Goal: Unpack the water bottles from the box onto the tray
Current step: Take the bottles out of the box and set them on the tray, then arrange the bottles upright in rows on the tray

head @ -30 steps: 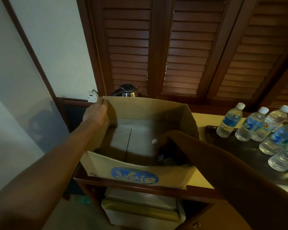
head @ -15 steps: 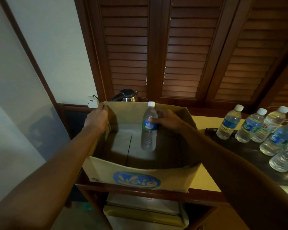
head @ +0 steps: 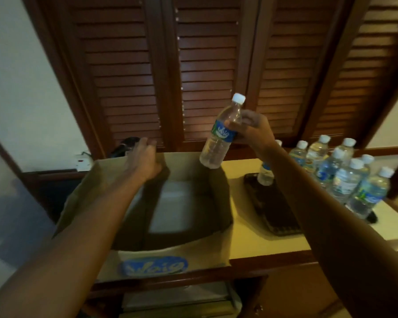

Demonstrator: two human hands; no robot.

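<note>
Dark louvered wooden doors at back, yellowish countertop with wood edging below. Cardboard box sits open on the left part of the counter, blue logo on its near wall, inside looks bare. Left hand is at the box's far-left rim, fingers loosely curled; can't tell whether it grips the rim. Right hand holds a water bottle by the upper body, thumb across the label; bottle is tilted, white cap up, in the air above the box's far-right corner. Dark tray lies just right of the box. Standing bottles cluster at the tray's far and right side.
</note>
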